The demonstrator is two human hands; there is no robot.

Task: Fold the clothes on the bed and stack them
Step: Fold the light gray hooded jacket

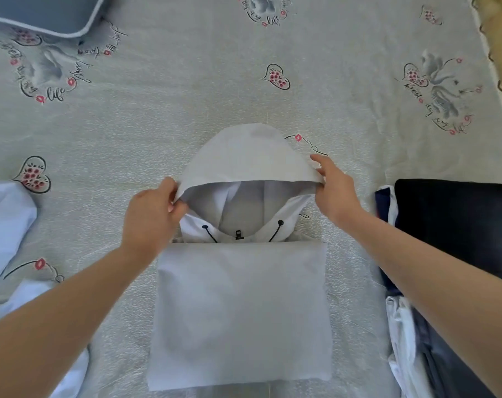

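Note:
A pale grey hooded jacket (241,311) lies in the middle of the bed, its body folded into a neat rectangle. Its hood (246,156) points away from me, with black drawcords and a zip pull showing at the collar. My left hand (150,214) pinches the hood's left rim. My right hand (334,188) pinches the right rim. Both lift the hood's opening edge slightly off the jacket.
A stack of dark navy and white folded clothes (451,239) sits at the right. Loose white garments (5,222) lie at the left. The printed bedsheet (186,90) stretches beyond. A blue-grey pillow (42,12) is at the far left corner.

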